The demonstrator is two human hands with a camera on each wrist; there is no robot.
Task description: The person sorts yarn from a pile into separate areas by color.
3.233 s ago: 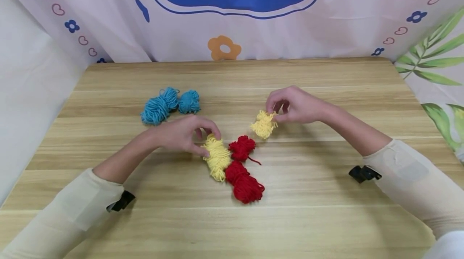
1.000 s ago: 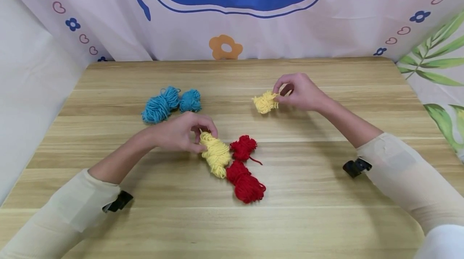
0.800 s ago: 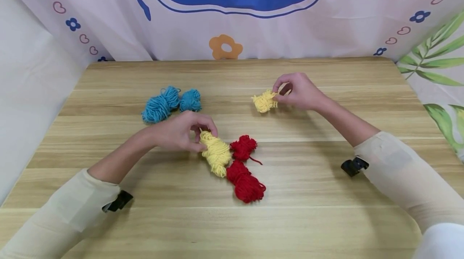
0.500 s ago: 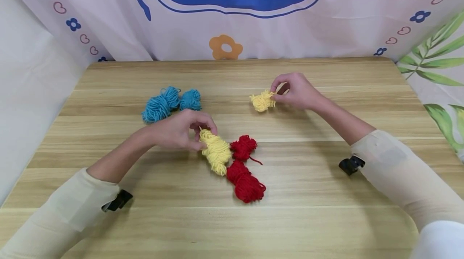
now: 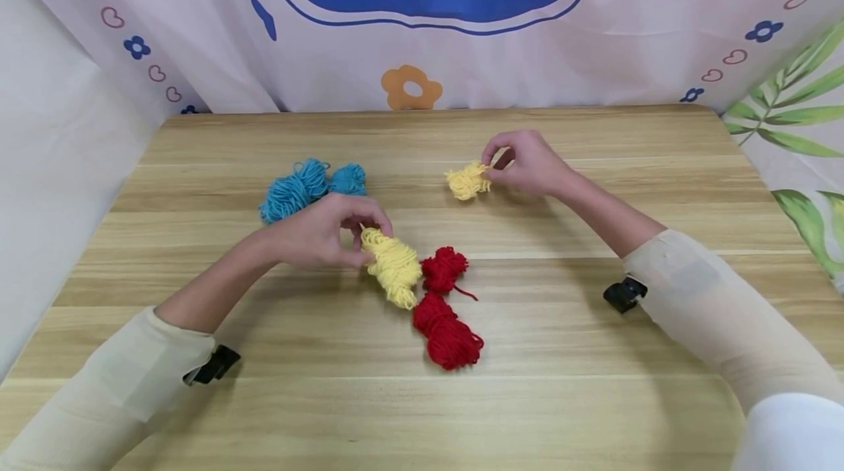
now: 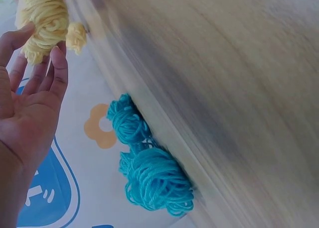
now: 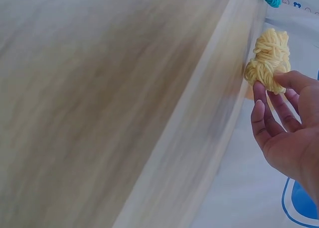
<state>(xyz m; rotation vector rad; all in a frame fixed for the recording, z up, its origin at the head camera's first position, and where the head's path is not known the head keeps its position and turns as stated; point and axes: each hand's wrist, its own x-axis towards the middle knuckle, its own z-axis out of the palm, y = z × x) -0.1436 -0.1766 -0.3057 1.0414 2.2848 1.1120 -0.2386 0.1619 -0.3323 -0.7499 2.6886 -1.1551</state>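
Observation:
My left hand (image 5: pixel 330 231) pinches the near-left end of a larger yellow yarn bundle (image 5: pixel 394 267) between thumb and fingers; the left wrist view shows the thumb on one side of that bundle (image 6: pixel 46 19). Farther back, my right hand (image 5: pixel 524 163) pinches a smaller yellow yarn bundle (image 5: pixel 467 181) by its right end, thumb against the strands in the right wrist view. Just right of the larger yellow bundle lie a small red yarn bundle (image 5: pixel 445 269) with a loose tail and a longer red yarn bundle (image 5: pixel 448 332).
Behind my left hand, a larger blue yarn bundle (image 5: pixel 293 191) and a small blue yarn bundle (image 5: pixel 348 179) lie side by side on the wooden table (image 5: pixel 560 412). A printed cloth (image 5: pixel 501 68) hangs along the table's back edge.
My right hand has carried the small yellow bundle from beside the red yarn toward the back, then left. My left hand has shifted slightly back and left, drawing the larger yellow bundle with it.

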